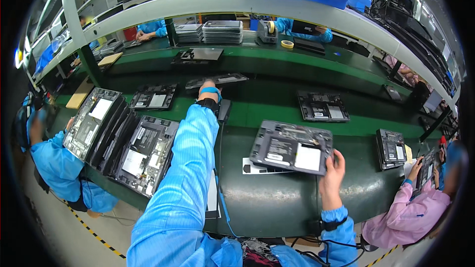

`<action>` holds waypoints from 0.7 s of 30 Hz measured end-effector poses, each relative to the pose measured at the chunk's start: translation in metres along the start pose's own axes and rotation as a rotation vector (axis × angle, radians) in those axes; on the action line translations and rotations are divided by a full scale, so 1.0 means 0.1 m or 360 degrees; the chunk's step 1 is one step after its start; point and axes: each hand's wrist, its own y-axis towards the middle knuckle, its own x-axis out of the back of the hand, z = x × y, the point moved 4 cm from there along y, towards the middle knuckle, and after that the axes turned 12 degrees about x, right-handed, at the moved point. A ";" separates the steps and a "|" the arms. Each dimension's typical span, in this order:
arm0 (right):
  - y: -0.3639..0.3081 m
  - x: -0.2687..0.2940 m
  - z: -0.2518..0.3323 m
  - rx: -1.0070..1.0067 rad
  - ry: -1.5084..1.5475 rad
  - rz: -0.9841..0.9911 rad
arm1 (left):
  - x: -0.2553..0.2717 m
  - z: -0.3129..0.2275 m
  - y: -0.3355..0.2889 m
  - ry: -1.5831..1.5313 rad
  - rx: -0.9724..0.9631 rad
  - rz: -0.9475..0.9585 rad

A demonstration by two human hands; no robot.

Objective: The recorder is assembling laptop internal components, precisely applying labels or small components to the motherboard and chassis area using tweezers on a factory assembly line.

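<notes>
My right hand (332, 175) grips the right edge of an opened laptop base (292, 147), its thumb and fingers closed round the corner. Battery, a white panel and circuit boards show on its upper face; it tilts above the bench. Stretched far forward, my left hand (209, 87) is at the near edge of another laptop base (230, 78), seen almost edge-on. That hand seems closed on the edge, though most of its fingers are hidden. A white sheet with black cut-outs (253, 167) lies partly under the right-hand base.
A leaning row of opened laptop bases (94, 123) stands left, another (147, 153) beside my forearm. More lie on the green bench (277, 202): one far left (154, 97), one right (324, 106), a stack (391, 148). Co-workers sit on both sides. A shelf beam (237, 2) crosses ahead.
</notes>
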 end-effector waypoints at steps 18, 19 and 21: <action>0.34 -1.48 -0.34 -0.0680 0.0316 0.0701 | 0.85 1.21 -4.93 0.0669 0.0033 0.0699; 0.12 -1.21 -0.07 -0.0727 0.0406 0.0748 | 1.04 1.30 -5.04 0.0765 0.0082 0.0670; -0.43 -0.79 0.40 -0.0858 0.0515 0.0568 | 1.45 1.54 -5.16 0.0878 0.0121 0.0626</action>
